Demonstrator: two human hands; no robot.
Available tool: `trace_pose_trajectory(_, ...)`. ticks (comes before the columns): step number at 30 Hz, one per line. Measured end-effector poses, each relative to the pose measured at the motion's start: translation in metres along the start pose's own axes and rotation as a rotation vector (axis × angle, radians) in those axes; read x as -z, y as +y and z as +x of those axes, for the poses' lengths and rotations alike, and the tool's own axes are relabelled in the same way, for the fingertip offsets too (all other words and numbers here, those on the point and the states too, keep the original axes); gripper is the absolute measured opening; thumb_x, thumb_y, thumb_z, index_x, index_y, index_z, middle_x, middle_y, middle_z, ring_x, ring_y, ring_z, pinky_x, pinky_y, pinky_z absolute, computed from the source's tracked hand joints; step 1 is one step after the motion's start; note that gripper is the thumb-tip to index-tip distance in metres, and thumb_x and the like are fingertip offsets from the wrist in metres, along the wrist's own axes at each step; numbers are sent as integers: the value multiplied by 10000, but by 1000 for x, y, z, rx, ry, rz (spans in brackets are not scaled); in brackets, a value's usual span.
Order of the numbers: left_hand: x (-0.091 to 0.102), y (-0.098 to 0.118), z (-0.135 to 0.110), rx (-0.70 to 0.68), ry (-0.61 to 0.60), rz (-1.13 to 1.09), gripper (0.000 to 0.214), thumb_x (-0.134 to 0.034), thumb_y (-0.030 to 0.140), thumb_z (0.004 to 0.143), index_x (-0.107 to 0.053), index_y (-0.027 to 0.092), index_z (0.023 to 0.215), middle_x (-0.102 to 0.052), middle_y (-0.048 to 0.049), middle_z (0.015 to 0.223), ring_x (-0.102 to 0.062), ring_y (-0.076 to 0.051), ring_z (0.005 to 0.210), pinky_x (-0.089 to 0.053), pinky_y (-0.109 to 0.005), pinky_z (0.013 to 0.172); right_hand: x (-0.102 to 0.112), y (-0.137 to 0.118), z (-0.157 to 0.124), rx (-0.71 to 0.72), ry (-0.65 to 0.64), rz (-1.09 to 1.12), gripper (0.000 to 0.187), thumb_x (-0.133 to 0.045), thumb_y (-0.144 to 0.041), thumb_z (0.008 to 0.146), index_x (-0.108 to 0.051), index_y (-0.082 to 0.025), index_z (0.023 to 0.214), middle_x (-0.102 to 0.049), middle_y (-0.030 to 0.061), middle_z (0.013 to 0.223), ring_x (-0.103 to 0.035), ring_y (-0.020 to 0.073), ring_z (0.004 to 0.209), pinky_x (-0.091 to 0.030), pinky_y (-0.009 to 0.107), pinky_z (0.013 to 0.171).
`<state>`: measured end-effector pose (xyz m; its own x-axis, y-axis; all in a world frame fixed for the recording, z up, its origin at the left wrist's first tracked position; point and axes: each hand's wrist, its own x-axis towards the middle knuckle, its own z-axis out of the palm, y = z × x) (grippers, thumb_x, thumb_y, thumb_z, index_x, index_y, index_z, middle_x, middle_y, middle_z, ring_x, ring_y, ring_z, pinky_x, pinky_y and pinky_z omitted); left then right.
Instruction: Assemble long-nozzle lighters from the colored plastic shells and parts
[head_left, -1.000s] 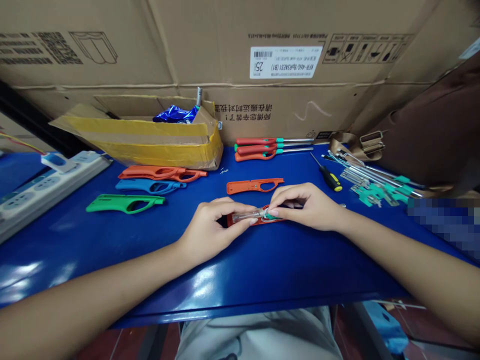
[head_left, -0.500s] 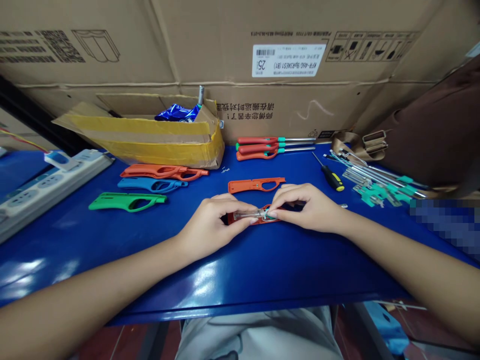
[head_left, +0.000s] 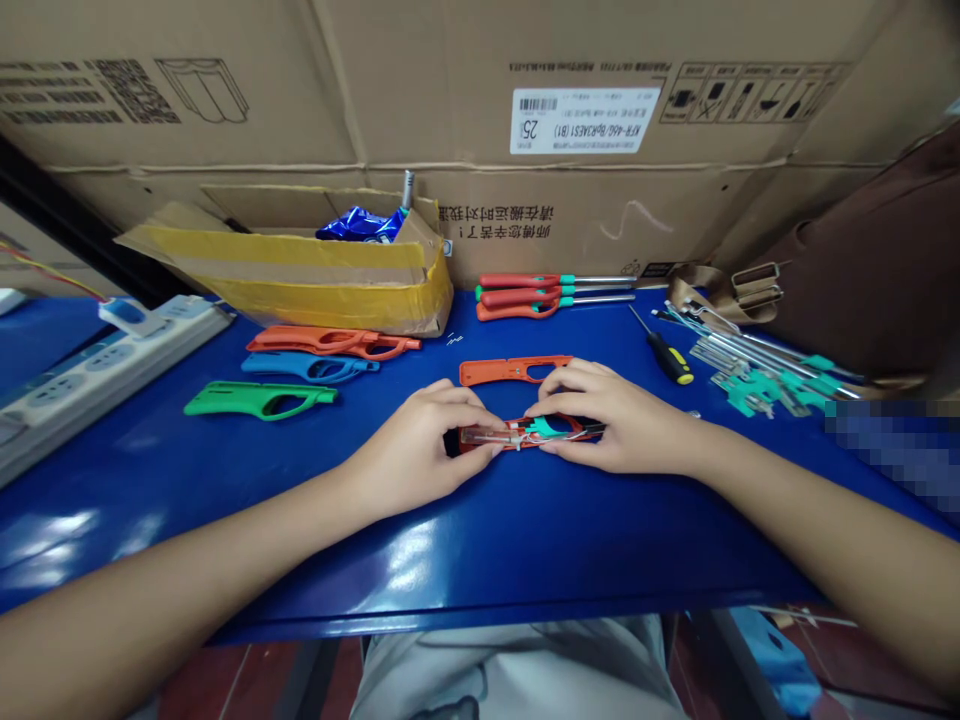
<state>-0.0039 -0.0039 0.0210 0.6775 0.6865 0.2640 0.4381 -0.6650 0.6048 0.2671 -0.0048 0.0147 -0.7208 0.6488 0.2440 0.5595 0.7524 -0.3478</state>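
Between my hands lies an opened utility lighter, its orange half-shell (head_left: pixel 510 443) on the table with the inner parts showing. My left hand (head_left: pixel 420 445) has its thumb and fingers closed around the handle end, over a clear fuel tank (head_left: pixel 484 436). A teal trigger (head_left: pixel 547 428) and thin white wires sit in the middle. My right hand (head_left: pixel 626 415) grips the other end, thumb on the near edge and fingertips on the far edge. Just behind lies a separate orange half-shell (head_left: pixel 487 372). The fingers partly cover both ends of the lighter.
On the left are orange shells (head_left: pixel 330 341), a blue shell (head_left: pixel 307 367), a green shell (head_left: pixel 259 399) and a power strip (head_left: pixel 82 375). Behind stand a taped carton (head_left: pixel 330 295) and assembled lighters (head_left: pixel 517 298). A screwdriver (head_left: pixel 669 358) and metal-and-teal parts (head_left: pixel 757 375) lie right.
My right hand's fingers have spread from a pinch at the middle to a wider hold on the lighter's right part, uncovering the teal trigger. My left hand keeps its hold.
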Motion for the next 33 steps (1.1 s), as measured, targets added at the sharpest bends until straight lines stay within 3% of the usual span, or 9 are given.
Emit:
trace_pose_trajectory(11,0,2,-1,-22,-9,50,190,-678,227,928,-781,229,1088,-762,-35,981,-652,-184,881,-499,-351,840,1,2,0,-1,2,3,251,-657,-384,941,-712,-223,1125,-667,92,1152,-598,244,1077,-459,437,956)
trace_pose_trajectory(22,-11,0,-2,114,74,-109,147,-714,233,895,-803,232,1012,-776,-40,941,-662,-185,861,-529,-316,789,2,0,0,-14,-10,17,251,-645,-392,943,-704,-234,1129,-673,98,1158,-606,257,1092,-458,444,968)
trace_pose_trajectory(33,-9,1,-1,117,89,-99,160,-649,209,935,-802,216,981,-775,-32,914,-681,-161,817,-522,-282,753,3,-1,1,-12,-18,-4,259,-642,-387,943,-700,-213,1127,-670,101,1164,-613,256,1094,-452,438,967)
